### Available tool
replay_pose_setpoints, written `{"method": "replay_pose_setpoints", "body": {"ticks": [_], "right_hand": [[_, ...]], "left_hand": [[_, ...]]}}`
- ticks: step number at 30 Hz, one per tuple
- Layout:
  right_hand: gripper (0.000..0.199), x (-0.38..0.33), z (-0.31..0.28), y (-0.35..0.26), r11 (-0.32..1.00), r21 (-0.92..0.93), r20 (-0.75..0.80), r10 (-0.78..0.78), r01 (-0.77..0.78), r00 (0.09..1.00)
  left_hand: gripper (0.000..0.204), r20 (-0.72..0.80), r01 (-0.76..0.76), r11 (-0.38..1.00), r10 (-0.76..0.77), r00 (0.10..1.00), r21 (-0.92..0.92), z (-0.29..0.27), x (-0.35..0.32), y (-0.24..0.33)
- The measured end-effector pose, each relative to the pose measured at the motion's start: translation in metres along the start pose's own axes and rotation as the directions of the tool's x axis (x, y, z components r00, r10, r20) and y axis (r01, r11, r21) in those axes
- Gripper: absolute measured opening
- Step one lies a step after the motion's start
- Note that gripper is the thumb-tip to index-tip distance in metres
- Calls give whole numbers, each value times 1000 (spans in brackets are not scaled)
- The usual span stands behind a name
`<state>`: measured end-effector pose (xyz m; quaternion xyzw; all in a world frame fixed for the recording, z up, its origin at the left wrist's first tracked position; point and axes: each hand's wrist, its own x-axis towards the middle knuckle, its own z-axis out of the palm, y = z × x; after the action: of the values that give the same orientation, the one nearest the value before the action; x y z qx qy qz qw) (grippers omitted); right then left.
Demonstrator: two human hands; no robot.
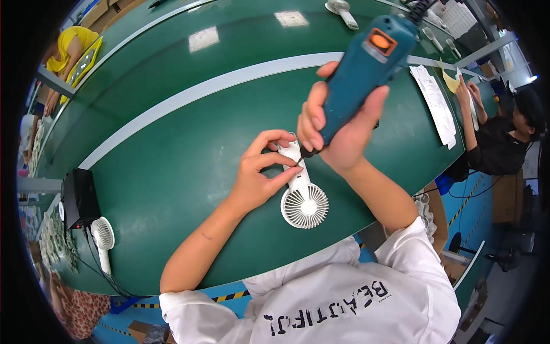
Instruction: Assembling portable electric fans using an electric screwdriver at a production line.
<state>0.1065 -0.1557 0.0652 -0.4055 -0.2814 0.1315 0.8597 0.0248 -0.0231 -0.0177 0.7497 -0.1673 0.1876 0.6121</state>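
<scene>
A white handheld fan (305, 205) lies on the green table in front of me, its round grille toward me and its handle pointing away. My left hand (264, 164) holds the handle, fingers bent around it and the thumb close to the tool's tip. In my right hand (349, 123) is a teal electric screwdriver (361, 71), gripped around its body and slanting down to the left. Its dark bit reaches the fan's handle by my left fingertips. Whether a screw sits under the tip is too small to tell.
Another white fan (103, 238) lies at the left beside a black box (81, 198) with cables. Paper sheets (433, 106) lie at the right, near a person in black (504, 137). A further white fan (342, 12) is across the pale divider strip (229, 77). A person in yellow (71, 49) sits far left.
</scene>
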Motion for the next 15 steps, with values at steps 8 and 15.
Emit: {"method": "replay_pose_setpoints", "body": {"ticks": [8,15], "right_hand": [[81,-1,-1,-9,996,51,-50,-67,69,997],[85,-3,-1,-6,996,-88,-53,10,-15,999]], "left_hand": [[14,-24,36,999,-36,999,-21,0,1,2],[15,21,40,999,-40,999,-6,1,1,3]]}}
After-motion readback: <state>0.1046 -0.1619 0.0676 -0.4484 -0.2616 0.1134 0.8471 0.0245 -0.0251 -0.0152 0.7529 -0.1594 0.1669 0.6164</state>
